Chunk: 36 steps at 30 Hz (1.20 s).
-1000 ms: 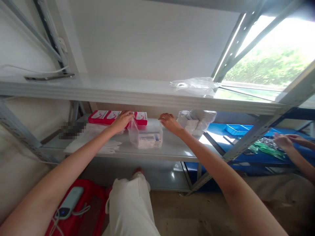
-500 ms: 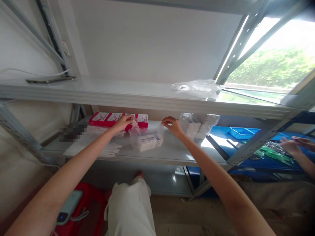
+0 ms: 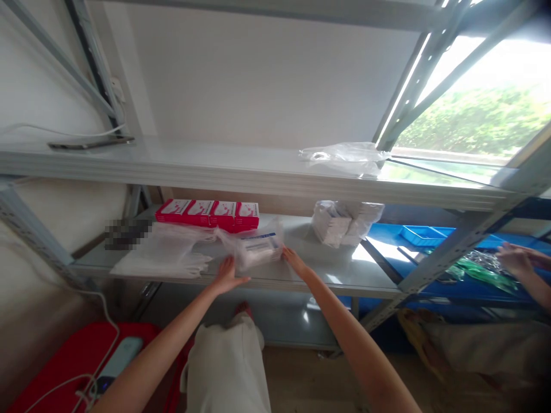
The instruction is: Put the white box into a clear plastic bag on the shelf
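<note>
A see-through plastic bag point(image 3: 235, 244) with white boxes point(image 3: 259, 248) inside, marked in blue, lies on the middle shelf before me, slightly blurred. At its lower left is my left hand point(image 3: 227, 276), thumb spread away from the fingers and holding nothing. My right hand point(image 3: 295, 261) reaches to the bag's right side, fingers stretched out with their tips at the plastic. Left of the bag lies a stack of flat, thin plastic bags point(image 3: 163, 252). A row of red-and-white boxes point(image 3: 206, 214) stands behind.
Further right on this shelf are more bagged white boxes point(image 3: 338, 223). The upper shelf point(image 3: 206, 163) holds a crumpled plastic bag point(image 3: 344, 156) and a phone point(image 3: 90, 143). Another person's hands point(image 3: 516, 258) work at a blue table with trays point(image 3: 424, 234). A red stool point(image 3: 55, 355) is at lower left.
Both hands have come off the bag's raised upper edges and moved down to its sides. The bag's top has sunk. My left hand has opened.
</note>
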Available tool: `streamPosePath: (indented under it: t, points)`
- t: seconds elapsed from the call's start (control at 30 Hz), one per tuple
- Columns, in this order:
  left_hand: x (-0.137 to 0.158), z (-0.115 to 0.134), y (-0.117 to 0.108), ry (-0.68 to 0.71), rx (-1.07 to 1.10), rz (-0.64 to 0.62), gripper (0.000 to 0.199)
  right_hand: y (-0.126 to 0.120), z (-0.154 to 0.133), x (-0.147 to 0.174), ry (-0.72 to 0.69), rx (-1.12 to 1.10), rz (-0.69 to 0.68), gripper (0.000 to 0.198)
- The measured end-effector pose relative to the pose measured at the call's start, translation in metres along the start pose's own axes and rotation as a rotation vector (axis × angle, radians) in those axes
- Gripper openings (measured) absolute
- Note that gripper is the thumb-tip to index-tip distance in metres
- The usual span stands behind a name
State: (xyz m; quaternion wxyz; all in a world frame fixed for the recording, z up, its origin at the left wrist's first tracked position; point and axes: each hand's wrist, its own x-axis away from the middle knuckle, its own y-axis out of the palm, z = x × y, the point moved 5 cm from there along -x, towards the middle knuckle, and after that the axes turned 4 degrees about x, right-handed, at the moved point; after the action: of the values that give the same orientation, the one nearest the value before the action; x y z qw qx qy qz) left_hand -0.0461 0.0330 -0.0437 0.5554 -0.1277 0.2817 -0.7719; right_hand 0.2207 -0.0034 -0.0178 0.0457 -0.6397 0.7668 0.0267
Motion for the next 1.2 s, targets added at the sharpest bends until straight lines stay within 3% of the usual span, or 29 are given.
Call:
streamPosePath:
  t: [0.1, 0.2, 0.3, 0.43, 0.57, 0.63, 0.77, 0.97, 1.2]
  points:
    - [0.000, 0.004, 0.022, -0.010, -0.138, 0.037, 0.086, 0.016, 0.011, 0.002, 0.064, -0.123, 0.068, 0.053]
    - [-0.004, 0.013, 0.025, 0.018, -0.075, 0.150, 0.071, 0.020, 0.019, 0.005, 0.128, -0.228, 0.201, 0.055]
    - [-0.011, 0.017, 0.021, 0.021, 0.211, 0.165, 0.059, 0.021, 0.023, 0.007, 0.153, -0.258, 0.274, 0.055]
    - [-0.017, 0.021, 0.013, -0.058, 0.680, 0.123, 0.060, 0.021, 0.022, 0.006, 0.149, -0.219, 0.379, 0.053]
    - [-0.018, 0.024, 0.003, -0.184, 0.921, 0.184, 0.062, 0.021, 0.024, 0.004, 0.177, -0.199, 0.454, 0.050]
    - [-0.019, 0.024, 0.006, -0.271, 0.981, 0.141, 0.052, 0.024, 0.023, 0.003, 0.174, -0.225, 0.443, 0.046]
    - [-0.021, 0.026, 0.016, -0.317, 1.018, 0.040, 0.036, 0.032, 0.021, 0.004, 0.167, -0.294, 0.412, 0.041]
    - [-0.022, 0.018, 0.011, -0.231, 0.793, 0.146, 0.045, 0.031, 0.017, 0.008, 0.152, -0.234, 0.406, 0.046]
    - [-0.022, 0.017, -0.003, -0.115, 0.684, 0.183, 0.037, 0.012, 0.025, 0.010, 0.164, -0.296, 0.568, 0.041]
